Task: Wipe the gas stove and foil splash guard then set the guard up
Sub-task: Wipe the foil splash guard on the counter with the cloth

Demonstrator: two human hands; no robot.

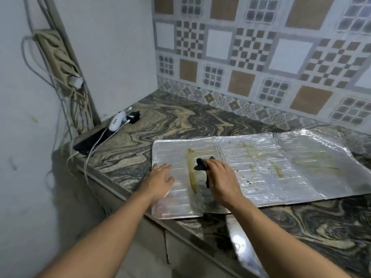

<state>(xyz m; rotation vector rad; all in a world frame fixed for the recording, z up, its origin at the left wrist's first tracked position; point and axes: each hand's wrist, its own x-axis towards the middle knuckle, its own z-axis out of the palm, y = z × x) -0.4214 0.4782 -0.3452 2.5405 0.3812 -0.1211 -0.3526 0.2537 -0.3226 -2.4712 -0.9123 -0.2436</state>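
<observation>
The foil splash guard (261, 165) lies unfolded and flat on the marbled counter (170, 125), with yellowish grease streaks on its left and middle panels. My left hand (160, 179) presses flat on the guard's left panel, fingers straight. My right hand (220, 181) grips a dark cloth (201, 165) bunched against the foil, just right of a long grease streak. The gas stove is out of sight.
At the counter's far left lie a black phone (90, 141), a white charger (117, 121) and cables. A power strip (58, 57) hangs on the left wall. Patterned tiles (261, 57) back the counter. Another shiny foil piece (243, 249) sits near the front edge.
</observation>
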